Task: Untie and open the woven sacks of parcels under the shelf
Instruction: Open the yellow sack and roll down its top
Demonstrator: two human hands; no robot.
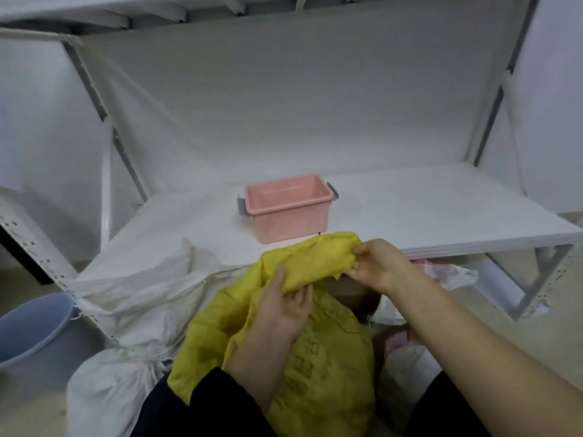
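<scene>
Printing in dark characters runs down the front of the yellow woven sack, too blurred to read. The sack stands on the floor in front of the low white shelf, between the person's knees. Its mouth is loose, with a frayed edge. The left hand pinches a fold of the yellow cloth, thumb on top. The right hand pinches the frayed rim and lifts it, showing a brown parcel inside. A pink bin stands on the shelf just behind the sack. White woven sacks, one tied at its neck, crowd the left side beside a blue tub. More bagged parcels lie under the shelf on the right.
</scene>
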